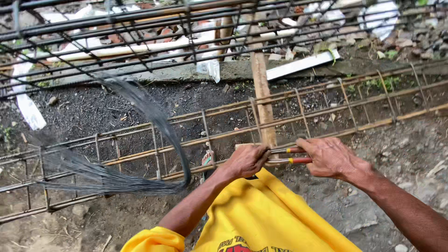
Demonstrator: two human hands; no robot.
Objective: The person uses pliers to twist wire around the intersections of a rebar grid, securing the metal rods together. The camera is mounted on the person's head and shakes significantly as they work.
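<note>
Meanwhile, both hands — left hand [246, 160], right hand [330, 156] — grip pincers [289, 155] over rebar cage [326, 109], wire bundle [154, 116] beside.

A bundle of thin dark tie wire [140, 140] curves over dark gravelly ground [93, 109]. A wooden plank [261, 88] stands upright behind. A white strip [301, 65] lies by a concrete kerb [154, 73], with rubble [420, 42] beyond. Dark steel mesh [93, 28] crosses the top.
</note>
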